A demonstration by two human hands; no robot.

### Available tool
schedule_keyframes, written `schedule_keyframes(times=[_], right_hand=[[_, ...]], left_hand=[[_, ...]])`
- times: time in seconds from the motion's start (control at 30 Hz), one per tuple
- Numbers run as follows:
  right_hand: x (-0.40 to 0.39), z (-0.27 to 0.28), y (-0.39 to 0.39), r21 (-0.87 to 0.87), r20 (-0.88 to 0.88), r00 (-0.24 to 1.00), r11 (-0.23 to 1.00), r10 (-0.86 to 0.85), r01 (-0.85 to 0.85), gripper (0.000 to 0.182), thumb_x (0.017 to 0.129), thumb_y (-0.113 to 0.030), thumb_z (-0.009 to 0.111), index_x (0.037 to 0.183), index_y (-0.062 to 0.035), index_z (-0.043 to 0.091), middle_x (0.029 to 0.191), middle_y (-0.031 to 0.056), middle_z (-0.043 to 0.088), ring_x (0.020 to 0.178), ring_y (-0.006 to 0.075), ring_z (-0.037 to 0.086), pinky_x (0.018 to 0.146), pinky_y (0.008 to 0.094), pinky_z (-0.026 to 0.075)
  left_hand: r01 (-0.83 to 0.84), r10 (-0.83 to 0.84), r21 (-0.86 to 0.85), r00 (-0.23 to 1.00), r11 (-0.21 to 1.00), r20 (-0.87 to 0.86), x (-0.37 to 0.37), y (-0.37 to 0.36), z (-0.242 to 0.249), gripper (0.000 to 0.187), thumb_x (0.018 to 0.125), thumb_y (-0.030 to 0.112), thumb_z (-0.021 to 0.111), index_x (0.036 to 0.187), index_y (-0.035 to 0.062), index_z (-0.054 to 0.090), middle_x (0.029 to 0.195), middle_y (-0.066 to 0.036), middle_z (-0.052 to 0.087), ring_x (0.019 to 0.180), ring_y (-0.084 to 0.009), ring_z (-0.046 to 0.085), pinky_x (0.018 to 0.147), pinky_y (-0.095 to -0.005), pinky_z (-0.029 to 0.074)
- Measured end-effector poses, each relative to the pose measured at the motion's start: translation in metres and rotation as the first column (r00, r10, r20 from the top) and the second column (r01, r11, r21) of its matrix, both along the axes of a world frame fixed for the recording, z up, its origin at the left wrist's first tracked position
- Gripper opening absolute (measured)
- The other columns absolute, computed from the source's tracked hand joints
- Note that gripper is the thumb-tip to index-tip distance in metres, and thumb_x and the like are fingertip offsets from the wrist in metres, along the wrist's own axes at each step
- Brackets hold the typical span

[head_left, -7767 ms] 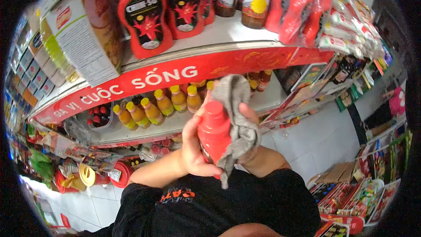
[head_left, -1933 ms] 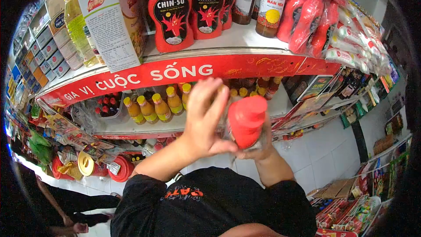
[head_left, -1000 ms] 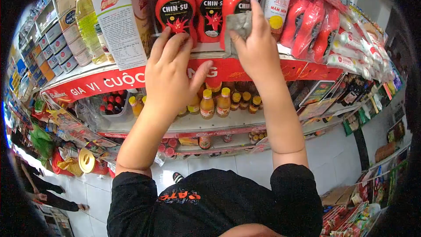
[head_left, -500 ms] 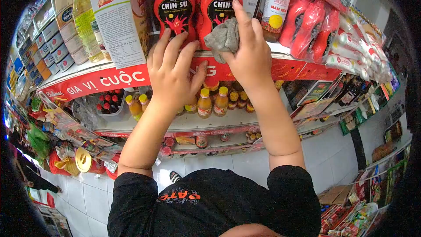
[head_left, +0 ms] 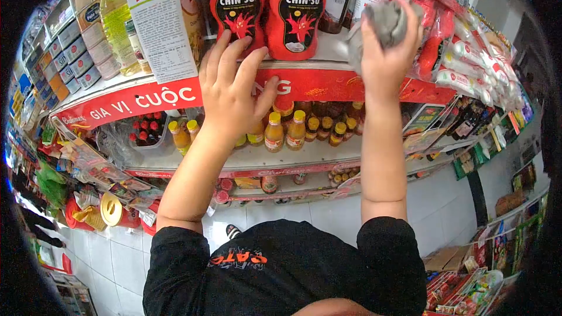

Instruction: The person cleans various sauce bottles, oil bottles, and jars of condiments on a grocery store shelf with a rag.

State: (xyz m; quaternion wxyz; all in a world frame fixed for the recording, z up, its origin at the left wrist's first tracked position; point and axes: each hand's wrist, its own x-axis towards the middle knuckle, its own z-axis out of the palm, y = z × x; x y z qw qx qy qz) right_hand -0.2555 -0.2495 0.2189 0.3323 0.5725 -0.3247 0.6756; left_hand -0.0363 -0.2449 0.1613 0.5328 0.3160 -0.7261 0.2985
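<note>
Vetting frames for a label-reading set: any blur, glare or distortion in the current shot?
Head view: strong fisheye, red shelf strip bows, corners fall to black. Head view: right hand and grey cloth look slightly soft, probably motion; front CHIN-SU bottles read clearly. Head view: highlights on plastic-wrapped bottles.

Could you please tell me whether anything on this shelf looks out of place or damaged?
I see no spill or damage. The Aji-mayo carton looks slightly odd: it seems to stand right at the front edge, against the red sign strip, while the CHIN-SU bottles stand upright just behind it.
</note>
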Motion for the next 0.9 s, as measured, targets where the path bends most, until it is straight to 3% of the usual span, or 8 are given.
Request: schedule_keyframes(times=[0.23, 0.47, 0.57, 0.67, 0.77, 0.8, 0.83, 0.9], right_hand=[[-0.008, 0.036, -0.039, 0.243, -0.073, 0.930, 0.898, -0.361, 0.368, 0.063, 0.063, -0.022, 0.072, 0.113, -0.0014, 0.038, 0.106, 0.0296, 0.043, 0.093, 0.0449, 0.048, 0.083, 0.0480, 0.040], [-0.003, 0.040, -0.043, 0.293, -0.199, 0.787, 0.731, -0.584, 0.617, 0.058, 0.067, -0.016, 0.065, 0.115, -0.0064, 0.035, 0.098, 0.0272, 0.050, 0.089, 0.0429, 0.050, 0.081, 0.0471, 0.041], [-0.006, 0.042, -0.045, 0.266, -0.207, 0.771, 0.723, -0.603, 0.637, 0.054, 0.066, -0.012, 0.062, 0.114, -0.0070, 0.037, 0.092, 0.0261, 0.052, 0.087, 0.0418, 0.051, 0.078, 0.0473, 0.041], [-0.001, 0.041, -0.039, 0.154, -0.191, 0.852, 0.842, -0.488, 0.517, 0.047, 0.061, -0.006, 0.064, 0.103, -0.0038, 0.043, 0.088, 0.0209, 0.056, 0.082, 0.0394, 0.054, 0.076, 0.0463, 0.043], [0.008, 0.041, -0.035, 0.253, -0.134, 0.870, 0.832, -0.475, 0.493, 0.059, 0.058, -0.007, 0.071, 0.110, -0.0034, 0.042, 0.099, 0.0210, 0.054, 0.094, 0.0383, 0.051, 0.081, 0.0450, 0.042], [-0.002, 0.037, -0.046, 0.173, -0.179, 0.849, 0.834, -0.497, 0.524, 0.061, 0.061, -0.008, 0.071, 0.114, -0.0036, 0.041, 0.104, 0.0216, 0.052, 0.100, 0.0379, 0.049, 0.085, 0.0442, 0.041], [-0.003, 0.037, -0.048, 0.308, -0.109, 0.881, 0.827, -0.461, 0.470, 0.064, 0.062, -0.008, 0.070, 0.117, -0.0044, 0.039, 0.111, 0.0218, 0.048, 0.104, 0.0379, 0.047, 0.089, 0.0438, 0.039], [-0.015, 0.032, -0.057, 0.175, -0.146, 0.902, 0.887, -0.405, 0.427, 0.063, 0.066, -0.014, 0.071, 0.120, -0.0079, 0.040, 0.109, 0.0232, 0.049, 0.102, 0.0394, 0.047, 0.086, 0.0444, 0.041]], left_hand=[[-0.038, 0.038, -0.062, 0.999, 0.997, -0.009, -0.001, -0.006, -0.004, 0.036, 0.065, 0.025, 0.065, 0.098, 0.0117, 0.058, 0.110, -0.010, 0.050, 0.111, -0.0329, 0.043, 0.089, -0.0464, 0.035], [0.007, -0.007, -0.021, 1.000, 1.000, -0.003, 0.003, -0.003, -0.003, 0.034, 0.064, 0.024, 0.066, 0.095, 0.0118, 0.059, 0.111, -0.010, 0.050, 0.112, -0.0338, 0.043, 0.090, -0.0459, 0.035], [0.018, -0.018, 0.016, 1.000, 1.000, -0.012, 0.004, -0.001, -0.003, 0.033, 0.064, 0.024, 0.068, 0.094, 0.0124, 0.060, 0.112, -0.011, 0.049, 0.114, -0.0350, 0.042, 0.089, -0.0447, 0.035], [0.031, -0.031, 0.017, 1.000, 0.999, -0.003, 0.005, -0.002, -0.003, 0.035, 0.062, 0.027, 0.069, 0.093, 0.0129, 0.060, 0.110, -0.012, 0.050, 0.112, -0.0347, 0.043, 0.090, -0.0458, 0.037], [0.066, -0.065, 0.006, 0.998, 0.998, -0.011, 0.008, -0.004, -0.009, 0.039, 0.060, 0.027, 0.069, 0.094, 0.0127, 0.058, 0.110, -0.012, 0.049, 0.112, -0.0349, 0.043, 0.089, -0.0468, 0.038], [0.074, -0.075, -0.012, 0.997, 0.997, -0.014, 0.009, -0.006, -0.011, 0.040, 0.059, 0.028, 0.070, 0.094, 0.0129, 0.057, 0.111, -0.012, 0.049, 0.112, -0.0349, 0.043, 0.088, -0.0470, 0.038], [0.071, -0.072, -0.030, 0.997, 0.997, -0.014, 0.010, -0.006, -0.011, 0.042, 0.058, 0.029, 0.070, 0.094, 0.0128, 0.056, 0.111, -0.012, 0.048, 0.112, -0.0350, 0.043, 0.088, -0.0474, 0.038], [0.089, -0.091, -0.065, 0.996, 0.994, -0.020, 0.012, -0.008, -0.012, 0.045, 0.056, 0.030, 0.070, 0.094, 0.0127, 0.054, 0.113, -0.012, 0.047, 0.113, -0.0350, 0.042, 0.086, -0.0474, 0.039]])
